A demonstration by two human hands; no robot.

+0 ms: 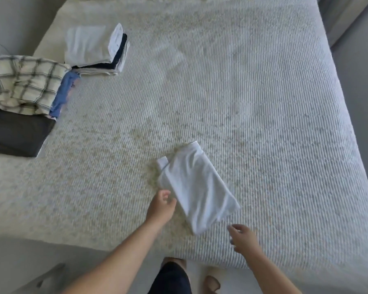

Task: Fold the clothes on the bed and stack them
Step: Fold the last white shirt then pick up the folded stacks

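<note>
Far left of the folded white garment, at the bed edge: dark folded cloth, with plaid and blue stack beyond. Further back, white and dark stack. Left hand just beside the garment's left edge, fingers loosely curled, gripping nothing (contact unclear). Garment flat, lying diagonally. Right hand near its lower corner, fingers relaxed, empty.

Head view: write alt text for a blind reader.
A folded white cloth garment lies on a ribbed pale bedspread, with the left hand and right hand open beside it. Two stacks of folded clothes sit far left.
</note>
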